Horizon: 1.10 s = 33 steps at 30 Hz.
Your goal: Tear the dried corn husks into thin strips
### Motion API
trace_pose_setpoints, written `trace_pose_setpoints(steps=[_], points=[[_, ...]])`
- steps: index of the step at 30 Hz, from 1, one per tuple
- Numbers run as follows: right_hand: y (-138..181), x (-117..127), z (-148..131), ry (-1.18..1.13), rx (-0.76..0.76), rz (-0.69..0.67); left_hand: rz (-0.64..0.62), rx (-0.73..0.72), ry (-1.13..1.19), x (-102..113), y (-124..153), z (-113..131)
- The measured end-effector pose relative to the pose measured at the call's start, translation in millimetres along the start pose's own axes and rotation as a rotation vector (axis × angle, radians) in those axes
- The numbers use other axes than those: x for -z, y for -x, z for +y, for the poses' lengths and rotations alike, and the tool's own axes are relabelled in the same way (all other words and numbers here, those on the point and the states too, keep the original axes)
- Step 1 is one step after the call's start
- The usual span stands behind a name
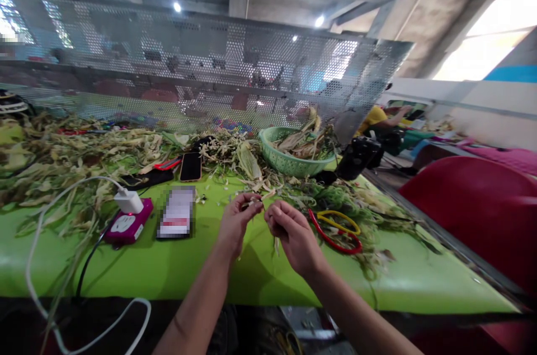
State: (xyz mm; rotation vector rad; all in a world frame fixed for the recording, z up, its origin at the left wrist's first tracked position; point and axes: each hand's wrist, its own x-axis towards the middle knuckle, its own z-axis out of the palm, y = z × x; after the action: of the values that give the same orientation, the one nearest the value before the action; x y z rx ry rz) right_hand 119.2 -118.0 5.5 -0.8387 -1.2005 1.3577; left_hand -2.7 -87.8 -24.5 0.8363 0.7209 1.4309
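Note:
My left hand (239,221) and my right hand (291,232) are close together above the green tabletop (255,265). Thumb and forefinger of my left hand pinch a small piece of dry plant (255,200), partly hidden by the fingertips. The fingers of my right hand are curled closed, and a thin pale husk strip (277,246) hangs beneath them. Just right of my right hand lies a tool with one red handle (335,242) and one yellow handle (342,219), its other end hidden among green plant strands (335,198).
Behind my hands stands a green basket (289,164) of dry husks. Husks (104,148) are heaped on the left. Two phones, one dark (191,166) and one lit (176,212), lie near a purple power strip (130,226) with a white charger (128,200). A perforated metal screen (201,64) rises behind.

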Motion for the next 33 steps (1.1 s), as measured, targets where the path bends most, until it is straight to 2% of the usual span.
trace_pose_setpoints(steps=[5, 11, 15, 18, 22, 30, 33], points=[[0, -16, 15, -0.226, -0.050, 0.092, 0.045, -0.126, -0.337, 0, 2, 0], [-4, -10, 14, -0.150, -0.060, 0.144, 0.088, -0.540, -0.703, -6, 11, 4], [-6, -3, 13, -0.002, -0.015, 0.139, 0.070, -0.644, -0.859, -7, 14, 1], [-8, 0, 11, 0.121, 0.053, 0.190, 0.027, -0.679, -0.882, -8, 16, -3], [-13, 9, 8, 0.150, 0.101, 0.249, -0.043, -0.674, -0.872, -11, 19, -8], [-17, 26, 11, 0.231, 0.173, 0.272, -0.201, -0.585, -0.824, -13, 23, -7], [-21, 31, 13, 0.311, 0.257, 0.270, -0.182, -0.511, -0.785, -13, 20, -7]])
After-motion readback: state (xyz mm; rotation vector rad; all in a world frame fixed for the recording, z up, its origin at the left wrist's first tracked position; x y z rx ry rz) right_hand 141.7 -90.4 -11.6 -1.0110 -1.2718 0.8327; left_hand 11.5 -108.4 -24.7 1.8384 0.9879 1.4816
